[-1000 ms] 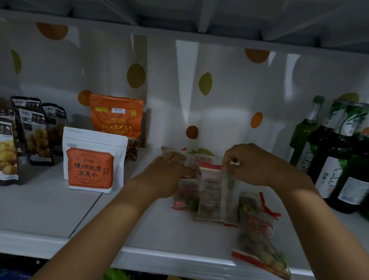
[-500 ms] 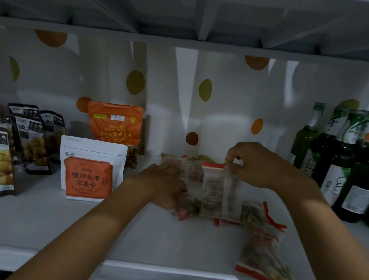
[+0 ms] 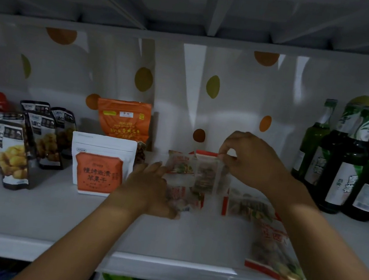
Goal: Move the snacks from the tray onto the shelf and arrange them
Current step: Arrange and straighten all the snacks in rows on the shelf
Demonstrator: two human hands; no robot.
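Right hand (image 3: 249, 161) pinches upright snack packet (image 3: 207, 172) – nuts inside.

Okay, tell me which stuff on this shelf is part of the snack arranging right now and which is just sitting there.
In the job:
- upright clear snack packet, pinched by the right hand
- flat clear packets under the left hand
- clear packet overhanging the shelf edge
- shelf

Just sitting there:
- green bottles
- white-and-orange pouch
- orange bag
- dark chestnut pouches

Shelf (image 3: 32, 212) is seen as smooth matt white, prob. painted metal. Snack packs (image 3: 207, 177) are wrapped in clear glossy plastic film. Bottles (image 3: 345, 172) are made of shiny green glass w/ paper labels.
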